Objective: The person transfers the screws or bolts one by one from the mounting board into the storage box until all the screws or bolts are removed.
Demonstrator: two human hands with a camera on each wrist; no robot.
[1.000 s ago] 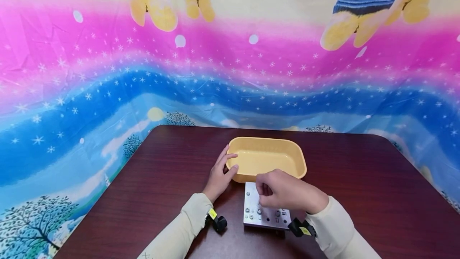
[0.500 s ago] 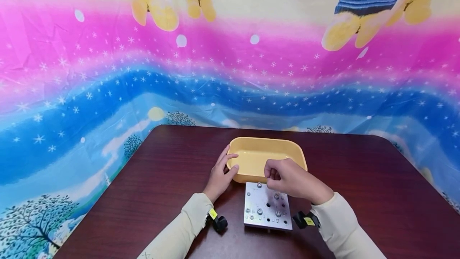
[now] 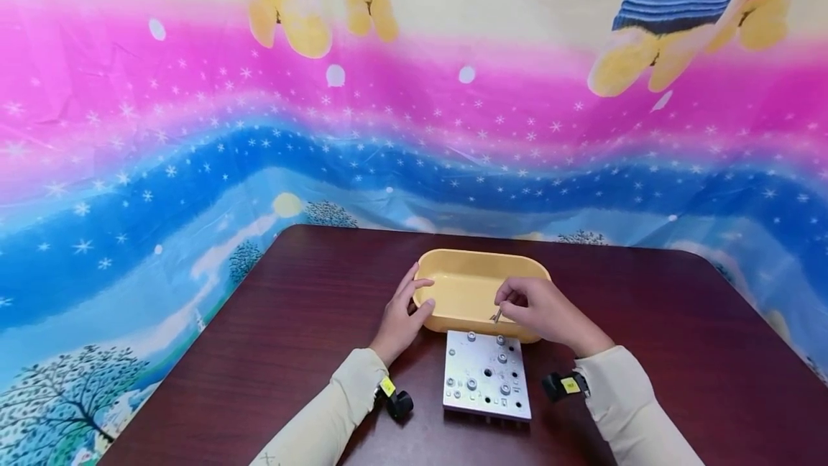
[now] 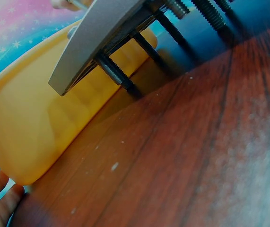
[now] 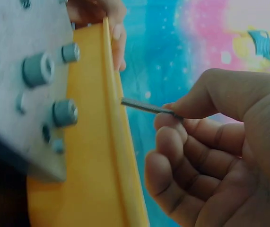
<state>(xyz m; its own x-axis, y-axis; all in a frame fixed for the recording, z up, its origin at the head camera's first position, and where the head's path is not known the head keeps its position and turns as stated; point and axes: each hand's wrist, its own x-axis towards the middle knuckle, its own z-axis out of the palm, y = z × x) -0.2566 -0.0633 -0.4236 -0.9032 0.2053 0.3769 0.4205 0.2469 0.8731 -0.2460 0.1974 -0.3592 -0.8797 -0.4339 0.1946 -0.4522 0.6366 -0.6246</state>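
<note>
My right hand pinches a thin threaded screw between thumb and forefinger, over the near rim of a yellow plastic tub. Its other fingers curl loosely below, and its head is hidden by the fingertips. My left hand rests against the tub's left end, thumb and fingers spread at the rim. Just in front of the tub stands a silver metal plate with several socket-head screws in it and several bare holes. Threaded shanks stick out below the plate, raising it off the table.
The dark red wooden table extends to both sides of the tub. Behind it hangs a patterned cloth. A small black camera is strapped to the left wrist, another to the right.
My right hand has moved away from above the plate, back and right to the tub's near rim, and the screw in its pinch now shows. The left hand keeps its place at the tub.
</note>
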